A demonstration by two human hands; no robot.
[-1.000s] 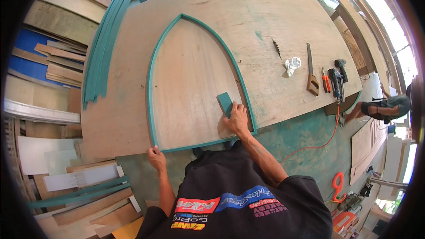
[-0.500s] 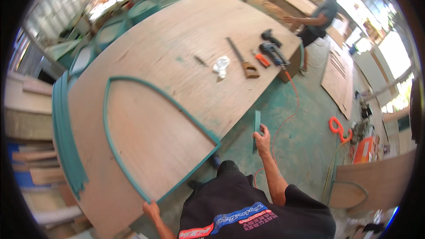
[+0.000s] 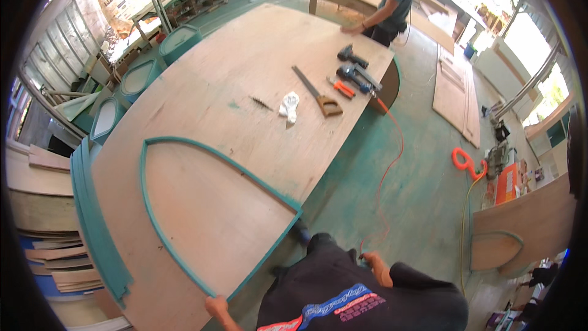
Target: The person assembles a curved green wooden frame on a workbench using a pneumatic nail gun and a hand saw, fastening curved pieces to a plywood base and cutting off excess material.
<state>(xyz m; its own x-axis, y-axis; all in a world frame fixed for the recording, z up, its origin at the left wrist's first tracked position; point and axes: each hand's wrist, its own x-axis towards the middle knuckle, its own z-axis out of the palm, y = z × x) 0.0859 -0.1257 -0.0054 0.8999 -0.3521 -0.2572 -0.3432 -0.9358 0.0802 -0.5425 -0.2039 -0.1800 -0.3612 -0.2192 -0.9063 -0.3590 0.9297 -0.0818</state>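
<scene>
A teal-edged arched frame [image 3: 223, 165], pointed at its far left end, lies on a large plywood table [image 3: 245, 55]. My left hand [image 3: 216, 306] grips the frame's near corner, fingers closed over the edge. Close in front of my body, off the table's right edge, my right hand [image 3: 376, 263] is low with its fingers curled. A small dark bit shows at its fingertips; what it holds is mostly hidden. Farther up the table lie a handsaw [image 3: 317, 92], a crumpled white cloth or paper [image 3: 288, 108], and a dark drill bit [image 3: 261, 103].
Power tools [image 3: 355, 76] and an orange-handled tool [image 3: 343, 89] lie near the table's right edge. An orange hose [image 3: 392, 178] trails across the floor. Teal strips [image 3: 98, 227] are stacked at the left edge. Another person [image 3: 392, 9] stands at the far end, a hand on the table.
My right hand has dropped toward my body; the teal strip it held upright no longer shows clearly. My left hand stays on the frame's corner. The other person has moved left against the table.
</scene>
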